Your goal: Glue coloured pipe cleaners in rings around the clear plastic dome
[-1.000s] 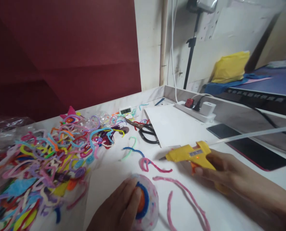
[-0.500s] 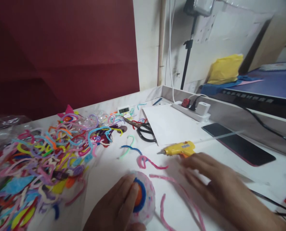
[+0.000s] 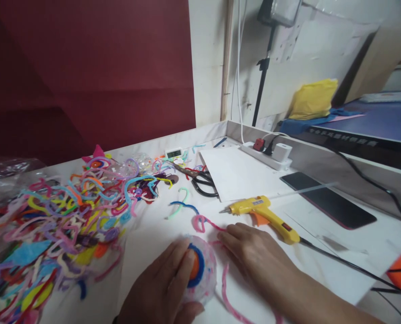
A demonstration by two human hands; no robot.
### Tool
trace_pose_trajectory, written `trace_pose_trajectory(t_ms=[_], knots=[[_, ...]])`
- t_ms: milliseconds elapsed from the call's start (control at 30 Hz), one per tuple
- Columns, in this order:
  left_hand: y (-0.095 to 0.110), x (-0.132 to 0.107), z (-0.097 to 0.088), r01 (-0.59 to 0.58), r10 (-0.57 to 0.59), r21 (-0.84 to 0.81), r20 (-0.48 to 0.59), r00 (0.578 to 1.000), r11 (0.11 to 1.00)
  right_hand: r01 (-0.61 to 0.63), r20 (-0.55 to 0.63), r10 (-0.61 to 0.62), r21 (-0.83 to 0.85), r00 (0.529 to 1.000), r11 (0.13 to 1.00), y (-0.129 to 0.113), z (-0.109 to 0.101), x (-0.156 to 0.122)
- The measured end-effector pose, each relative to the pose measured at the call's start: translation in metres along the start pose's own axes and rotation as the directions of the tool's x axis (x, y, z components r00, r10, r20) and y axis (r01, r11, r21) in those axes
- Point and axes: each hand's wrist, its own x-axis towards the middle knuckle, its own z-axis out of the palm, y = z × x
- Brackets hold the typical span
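Observation:
A clear round disc with pink and blue specks (image 3: 209, 288) lies on white paper, and a blue pipe-cleaner ring (image 3: 201, 272) circles its orange centre (image 3: 194, 269). My left hand (image 3: 163, 279) is closed around the disc's left side, with fingers over the orange part. Beside it, my right hand (image 3: 247, 247) reaches down with its fingers drawn together at two pink strips. The tail of a curled pink pipe cleaner (image 3: 200, 223) runs to those fingertips. A paler pink strip (image 3: 228, 292) passes under the hand. What the right fingers pinch is hidden.
A yellow glue gun (image 3: 254, 207) lies beyond my right hand, its cord trailing right. Black-handled scissors (image 3: 203, 184), a phone (image 3: 328, 200) and a power strip (image 3: 268, 155) are farther back. A heap of coloured pipe cleaners (image 3: 69, 216) spreads over the left side.
My right hand has moved left from beside the glue gun to the pink strips, uncovering the gun's handle. The left hand and disc have barely moved.

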Motion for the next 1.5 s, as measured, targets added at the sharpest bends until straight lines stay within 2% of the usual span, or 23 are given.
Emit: trace_pose_trajectory(t_ms=[100,200,333,567,967,1333,1500], knots=[[-0.001,0.001,0.000,-0.024,0.024,0.000,-0.012,1.000,1.000,0.005,-0.013,-0.004,0.046,1.000,0.999,0.001,0.001,-0.001],[-0.002,0.001,0.001,-0.020,0.020,0.006,-0.015,1.000,1.000,0.009,-0.051,0.001,0.208,0.999,0.978,0.003,-0.003,-0.008],[-0.002,0.002,0.002,-0.025,0.026,0.006,-0.041,0.999,1.000,-0.035,-0.095,0.085,0.441,0.992,0.897,0.006,-0.006,-0.018],[-0.003,0.005,0.001,-0.032,0.033,0.019,-0.018,0.999,0.999,-0.093,-0.056,0.160,0.610,0.986,0.787,-0.001,-0.004,-0.019],[-0.010,0.004,0.006,-0.099,0.102,0.061,-0.045,0.994,0.993,0.013,-0.090,0.047,0.577,0.995,0.817,-0.022,0.005,-0.007],[-0.012,-0.001,0.013,-0.101,0.111,0.133,-0.072,0.991,0.986,-0.027,-0.025,0.056,0.636,0.998,0.771,-0.023,0.011,0.002],[-0.010,0.000,0.014,-0.087,0.101,0.130,-0.102,0.990,0.988,-0.047,0.004,0.056,0.611,0.998,0.790,-0.023,0.011,0.001]])
